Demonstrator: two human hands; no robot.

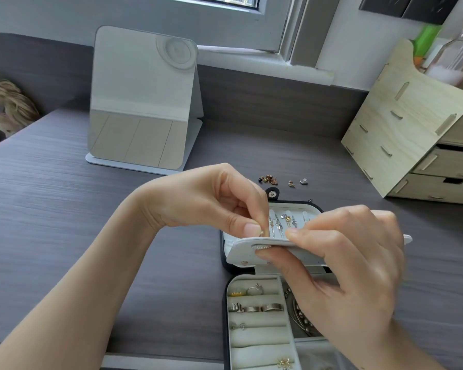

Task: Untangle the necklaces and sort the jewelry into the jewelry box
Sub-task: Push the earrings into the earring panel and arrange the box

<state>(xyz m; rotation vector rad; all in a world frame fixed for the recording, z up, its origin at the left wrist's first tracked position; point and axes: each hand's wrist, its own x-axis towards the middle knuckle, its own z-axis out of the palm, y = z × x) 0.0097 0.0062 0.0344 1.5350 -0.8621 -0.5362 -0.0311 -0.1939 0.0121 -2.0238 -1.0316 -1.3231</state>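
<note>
Two hands on the earring step, I judged: right hand pinched the flap steady, left hand pinched a stud beside it (tiny); next needed precise threading.

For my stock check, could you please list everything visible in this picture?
desk: one, grey woodgrain, beneath everything
mirror: one, white-framed, standing far left
drawer organiser: one, pale wood, far right
loose earrings: several, gold and dark, on desk beyond box
jewelry box: one, dark outside, white inside, open, near centre
rings: several, silver and gold, in box's ring rolls
earring panel: one, white, raised over box
small earring: one, gold, at panel's edge
left hand: one, bare, pinching small earring
right hand: one, bare, holding earring panel
</note>
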